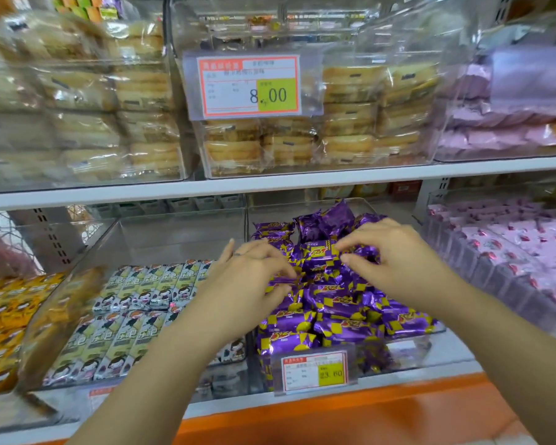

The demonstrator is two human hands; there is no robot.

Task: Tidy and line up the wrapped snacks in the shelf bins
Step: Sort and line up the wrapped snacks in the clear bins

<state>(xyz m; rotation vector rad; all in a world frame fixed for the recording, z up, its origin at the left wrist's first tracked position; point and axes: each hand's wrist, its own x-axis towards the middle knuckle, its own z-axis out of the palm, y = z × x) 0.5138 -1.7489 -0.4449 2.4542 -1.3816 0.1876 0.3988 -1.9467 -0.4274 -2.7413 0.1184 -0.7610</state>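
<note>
**Fig. 1. Bins on the two shelves**

Lower shelf, centre: a clear plastic bin holds a heap of purple-and-yellow foil-wrapped snacks. A yellow-patched paper price tag hangs on the bin's front wall. Just to the left, a second clear plastic bin holds pale cartoon-printed snack packs in rows. To the right lie pink wrapped snacks. The left hand and right hand lie over the heap. Above, on the white shelf board, stand round pale wrapped pastries.

The left hand and right hand are hiding some purple snacks; the far-left yellow packs are blurring out.
</note>
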